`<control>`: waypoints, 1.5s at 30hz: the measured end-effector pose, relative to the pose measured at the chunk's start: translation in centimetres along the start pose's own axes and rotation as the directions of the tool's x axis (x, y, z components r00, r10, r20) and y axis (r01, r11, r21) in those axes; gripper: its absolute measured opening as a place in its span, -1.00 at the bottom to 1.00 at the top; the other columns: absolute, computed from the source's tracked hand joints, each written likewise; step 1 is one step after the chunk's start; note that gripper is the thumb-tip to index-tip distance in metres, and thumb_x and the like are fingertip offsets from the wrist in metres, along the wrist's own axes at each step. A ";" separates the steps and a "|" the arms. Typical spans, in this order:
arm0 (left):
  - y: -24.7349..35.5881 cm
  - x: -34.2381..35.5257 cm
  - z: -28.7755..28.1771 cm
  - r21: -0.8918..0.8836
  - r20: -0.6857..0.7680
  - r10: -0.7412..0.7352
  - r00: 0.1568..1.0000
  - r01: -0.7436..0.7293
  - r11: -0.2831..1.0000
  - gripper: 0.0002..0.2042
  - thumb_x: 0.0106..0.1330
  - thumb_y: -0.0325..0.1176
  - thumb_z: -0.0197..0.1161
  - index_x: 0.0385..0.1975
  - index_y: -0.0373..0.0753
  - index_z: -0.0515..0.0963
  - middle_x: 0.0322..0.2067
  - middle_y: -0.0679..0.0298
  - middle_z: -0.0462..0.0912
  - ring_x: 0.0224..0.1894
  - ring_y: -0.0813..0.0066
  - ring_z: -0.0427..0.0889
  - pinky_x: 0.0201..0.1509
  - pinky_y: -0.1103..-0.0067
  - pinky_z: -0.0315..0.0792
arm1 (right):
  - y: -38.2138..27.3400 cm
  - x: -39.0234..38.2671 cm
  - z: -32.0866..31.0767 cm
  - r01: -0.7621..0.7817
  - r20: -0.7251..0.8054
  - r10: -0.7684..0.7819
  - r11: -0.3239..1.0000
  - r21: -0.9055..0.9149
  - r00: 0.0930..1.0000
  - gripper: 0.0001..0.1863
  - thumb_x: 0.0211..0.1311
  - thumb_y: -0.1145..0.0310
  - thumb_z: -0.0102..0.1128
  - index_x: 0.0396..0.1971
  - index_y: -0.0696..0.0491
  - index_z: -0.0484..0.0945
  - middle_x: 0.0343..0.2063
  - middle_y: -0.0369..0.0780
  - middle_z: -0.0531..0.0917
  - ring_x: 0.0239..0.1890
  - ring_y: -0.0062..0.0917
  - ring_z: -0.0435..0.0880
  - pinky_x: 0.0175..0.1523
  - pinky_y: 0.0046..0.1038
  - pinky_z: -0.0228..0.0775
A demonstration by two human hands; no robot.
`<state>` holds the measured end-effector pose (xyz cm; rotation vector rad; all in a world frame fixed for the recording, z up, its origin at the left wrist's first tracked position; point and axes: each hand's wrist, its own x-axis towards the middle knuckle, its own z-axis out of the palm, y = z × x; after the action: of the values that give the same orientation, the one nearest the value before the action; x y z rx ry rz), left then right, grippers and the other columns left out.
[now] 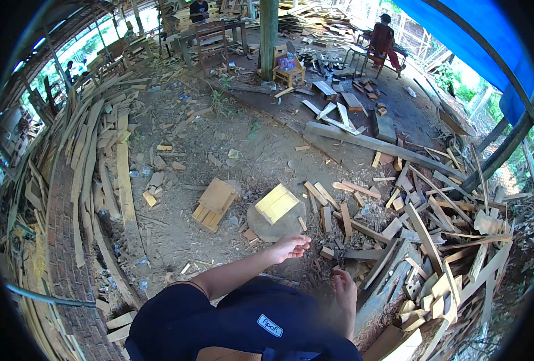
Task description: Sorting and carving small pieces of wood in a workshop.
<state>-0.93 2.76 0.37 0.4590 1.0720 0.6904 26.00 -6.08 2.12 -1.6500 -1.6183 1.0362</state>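
Observation:
My left hand (290,248) reaches out in front of my body with its fingers loosely bent, and nothing shows in it. Just beyond it, a light yellow slatted wooden piece (276,204) lies on a round flat slab (272,224) on the ground. Lower and to the right, my right hand (343,287) hangs with its fingers partly apart and holds nothing I can see. It is nearest to a small wood block (326,253) and the scrap pile. Left of the slab stands a small brown stack of wooden boards (215,203).
Wood offcuts (435,271) are heaped at my right, and a long beam (387,147) lies beyond them. Long planks (89,156) and a brick edging (59,222) run along the left. A post (268,42) stands ahead. A person (382,39) sits far right; another (199,11) is farther left.

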 end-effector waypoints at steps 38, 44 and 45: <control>-0.5 1.3 0.6 -0.041 0.069 0.021 0.997 -0.018 0.999 -0.77 0.48 -0.33 0.06 0.03 -0.13 0.55 -0.22 0.43 0.64 -0.28 0.69 0.58 -0.02 0.57 0.52 | -2.2 0.1 -2.0 -0.161 0.084 0.142 0.942 0.295 0.986 -0.69 0.46 0.34 0.01 0.08 0.13 0.50 -0.22 -0.23 0.67 -0.19 -0.59 0.66 -0.16 -0.55 0.52; -0.7 0.5 -1.0 -0.048 0.000 0.011 1.000 -0.011 0.999 -0.77 0.47 -0.34 0.06 0.03 -0.13 0.56 -0.23 0.42 0.64 -0.33 0.71 0.55 -0.04 0.56 0.53 | -2.4 0.6 -1.0 -0.148 0.119 0.120 0.954 0.260 0.986 -0.68 0.45 0.33 0.02 0.08 0.15 0.50 -0.22 -0.18 0.68 -0.21 -0.57 0.67 -0.14 -0.51 0.54; -0.6 0.3 -1.1 -0.048 -0.002 0.009 1.000 -0.009 0.999 -0.77 0.47 -0.34 0.06 0.04 -0.14 0.55 -0.22 0.42 0.64 -0.31 0.70 0.56 -0.03 0.56 0.52 | -2.4 0.7 -0.9 -0.147 0.124 0.117 0.952 0.267 0.985 -0.68 0.45 0.33 0.02 0.08 0.15 0.50 -0.21 -0.18 0.68 -0.22 -0.57 0.67 -0.14 -0.51 0.54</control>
<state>-1.70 2.53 -0.69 0.4224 1.0531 0.7229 25.45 -5.15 4.53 -1.5516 -1.3685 1.3731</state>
